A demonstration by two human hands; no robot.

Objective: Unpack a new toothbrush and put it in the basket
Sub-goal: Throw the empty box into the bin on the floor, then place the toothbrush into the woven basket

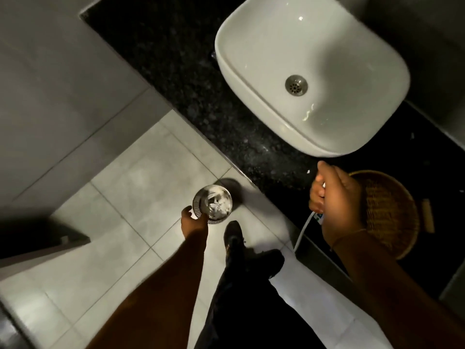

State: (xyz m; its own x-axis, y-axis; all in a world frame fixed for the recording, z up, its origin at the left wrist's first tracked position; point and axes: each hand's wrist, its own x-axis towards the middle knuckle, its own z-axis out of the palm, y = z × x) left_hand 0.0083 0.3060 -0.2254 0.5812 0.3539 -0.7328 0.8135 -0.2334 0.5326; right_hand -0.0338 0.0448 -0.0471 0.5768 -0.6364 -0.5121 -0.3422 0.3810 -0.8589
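My right hand [337, 200] is closed around a white toothbrush [305, 226], whose thin handle sticks out below my fist over the counter's front edge. A small blue and white part shows at the bottom of the fist. Just right of that hand, partly hidden by my wrist, a round wicker basket [402, 197] stands on the black counter. My left hand [195, 222] hangs over the floor beside the rim of a small metal bin [212, 205] that holds crumpled white scraps. The thumb is spread and I see nothing in that hand.
A white oval sink [226, 59] rests on the speckled black counter [176, 59] behind my right hand. Pale floor tiles [141, 187] lie below. My dark shoe [234, 235] is just right of the bin. A wall stands at the left.
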